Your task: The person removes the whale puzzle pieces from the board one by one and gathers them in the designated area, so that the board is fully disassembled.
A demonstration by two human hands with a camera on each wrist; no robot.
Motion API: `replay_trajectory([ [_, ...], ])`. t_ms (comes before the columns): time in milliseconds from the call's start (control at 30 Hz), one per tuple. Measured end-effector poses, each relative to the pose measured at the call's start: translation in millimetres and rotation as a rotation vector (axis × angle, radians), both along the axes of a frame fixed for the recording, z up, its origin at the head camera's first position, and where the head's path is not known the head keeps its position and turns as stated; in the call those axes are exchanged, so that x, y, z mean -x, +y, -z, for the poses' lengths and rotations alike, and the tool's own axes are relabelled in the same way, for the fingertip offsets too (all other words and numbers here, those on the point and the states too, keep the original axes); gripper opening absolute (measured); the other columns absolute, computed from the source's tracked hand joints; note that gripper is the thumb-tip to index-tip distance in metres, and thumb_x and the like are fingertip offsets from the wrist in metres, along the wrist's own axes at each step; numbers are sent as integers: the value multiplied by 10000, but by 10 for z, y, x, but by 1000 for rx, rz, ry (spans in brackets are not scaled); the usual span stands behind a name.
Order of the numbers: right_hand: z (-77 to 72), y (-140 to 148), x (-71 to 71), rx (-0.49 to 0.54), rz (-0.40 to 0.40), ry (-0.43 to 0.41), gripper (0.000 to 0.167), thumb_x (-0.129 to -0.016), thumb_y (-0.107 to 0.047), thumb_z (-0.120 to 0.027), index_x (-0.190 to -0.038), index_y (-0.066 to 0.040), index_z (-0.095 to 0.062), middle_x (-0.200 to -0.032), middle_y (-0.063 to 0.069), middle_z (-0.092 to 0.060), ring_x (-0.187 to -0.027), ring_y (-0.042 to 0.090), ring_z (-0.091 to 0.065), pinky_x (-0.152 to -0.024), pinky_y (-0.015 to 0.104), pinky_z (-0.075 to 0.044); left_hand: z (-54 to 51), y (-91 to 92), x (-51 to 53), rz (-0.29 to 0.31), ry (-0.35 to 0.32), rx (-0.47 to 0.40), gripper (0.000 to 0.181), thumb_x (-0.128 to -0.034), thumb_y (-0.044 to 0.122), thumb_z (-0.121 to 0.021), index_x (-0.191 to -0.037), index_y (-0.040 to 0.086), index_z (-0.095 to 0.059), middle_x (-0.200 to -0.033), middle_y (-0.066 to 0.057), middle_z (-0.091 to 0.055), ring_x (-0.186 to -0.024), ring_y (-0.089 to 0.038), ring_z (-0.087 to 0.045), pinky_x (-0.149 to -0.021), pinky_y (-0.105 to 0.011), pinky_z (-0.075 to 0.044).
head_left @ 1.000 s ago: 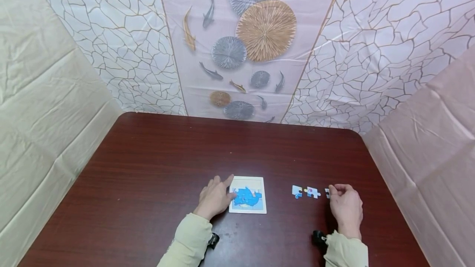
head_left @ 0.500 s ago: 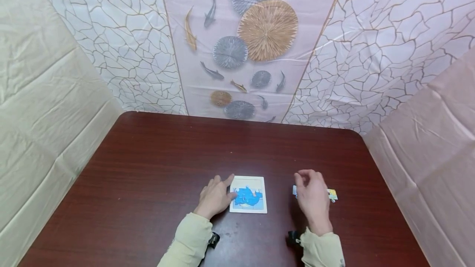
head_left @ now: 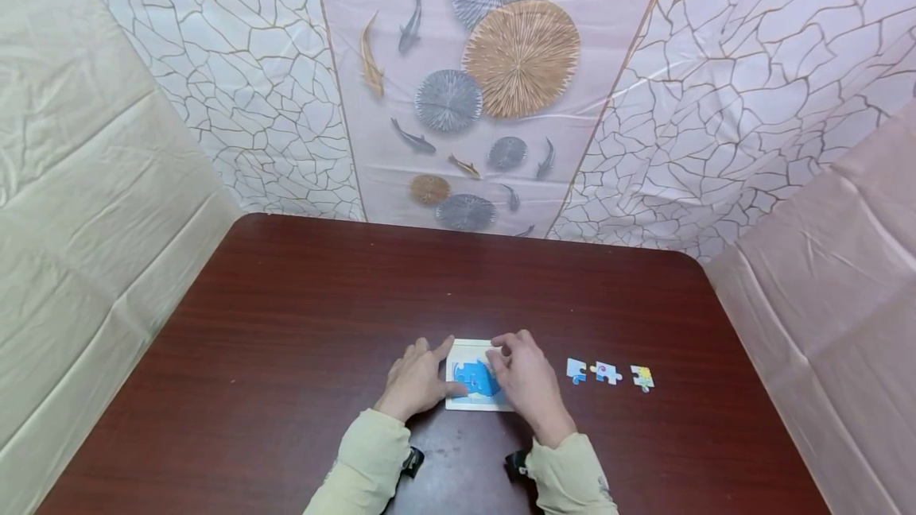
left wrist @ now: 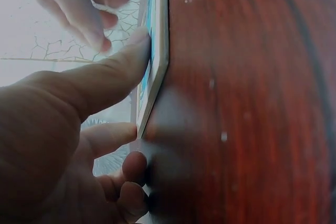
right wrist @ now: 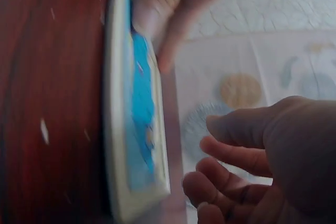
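Observation:
A shallow white puzzle tray lies on the table with a blue whale picture assembled in its lower part. My left hand rests at the tray's left side. Its thumb lies straight over the face, and the index fingertip touches the edge near the upper left corner. Above the tray's right side hovers my right hand, covering part of the picture. In the right wrist view its thumb and fingers are loosely bent, with nothing visible between them and a gap to the tray.
Three loose jigsaw pieces lie in a row right of the tray: a pale blue piece, a middle piece and a yellowish piece. Dark red-brown tabletop surrounds everything. Patterned cloth walls stand at the back and sides.
My right hand has travelled left from the loose pieces to above the tray, uncovering the pieces. My left hand stays at the tray's left edge, its thumb a little farther over the picture.

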State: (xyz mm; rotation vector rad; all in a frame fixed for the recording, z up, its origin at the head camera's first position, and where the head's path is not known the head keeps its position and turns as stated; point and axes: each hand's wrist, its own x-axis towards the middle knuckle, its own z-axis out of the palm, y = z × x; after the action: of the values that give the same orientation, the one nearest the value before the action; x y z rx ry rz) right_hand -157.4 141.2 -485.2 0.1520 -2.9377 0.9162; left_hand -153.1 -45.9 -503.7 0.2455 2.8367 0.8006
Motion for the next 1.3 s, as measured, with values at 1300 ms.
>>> replay_trajectory([
  [1300,124,-249,-28,-93,-305,70,222,-840,-180,-763,-1059,-159,-740,-931,-2,-489,-839,150,-496,-701,337,-476,-13,3,10,11,32,52,895,-738,557,-776,-1486,203,-433,-996,-124,-483,-860,-265,-459,-633,-353,-363],
])
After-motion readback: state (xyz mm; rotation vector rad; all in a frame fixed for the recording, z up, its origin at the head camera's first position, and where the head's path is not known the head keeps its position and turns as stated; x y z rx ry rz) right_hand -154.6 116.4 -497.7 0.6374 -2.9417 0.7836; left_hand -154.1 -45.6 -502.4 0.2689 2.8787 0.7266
